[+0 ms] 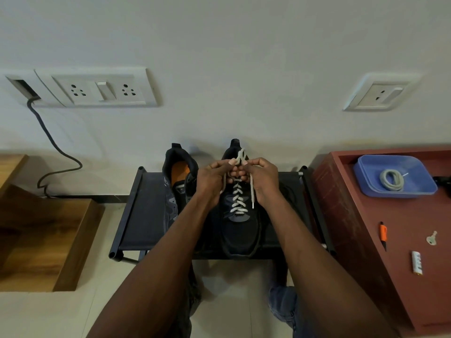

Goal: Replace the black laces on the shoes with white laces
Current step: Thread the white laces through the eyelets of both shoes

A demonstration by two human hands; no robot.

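- Upper eyelets of laced shoe (240, 223) hidden behind both hands; tongue top just visible beyond the knuckles.
- Left hand (211, 178) fingers curled, pinching one strand of white lace (238, 200) near the shoe's collar.
- Right hand (262, 178) likewise curled, pinching the other strand; fingertips of the two hands touching around a small crossing of lace just beyond them.
- Loose lace end hanging below right hand, tip beside the criss-crossed rows.
- Whether a knot is formed: cannot tell, crossing too small.
- Second shoe (177, 184) just left of left hand, without lace, orange insole showing, partly covered by left forearm.
- Black lace (258, 230) lying looped round the toe of the laced shoe, hard to make out against black shoe rack (133, 215).
- Blue tray (395, 175) well right of right hand, on red desk (366, 228), holding a coiled white lace (391, 179).
- Nearer on that desk: orange-and-black tool (383, 234), key (431, 238), small white cylinder (416, 262), label unreadable.
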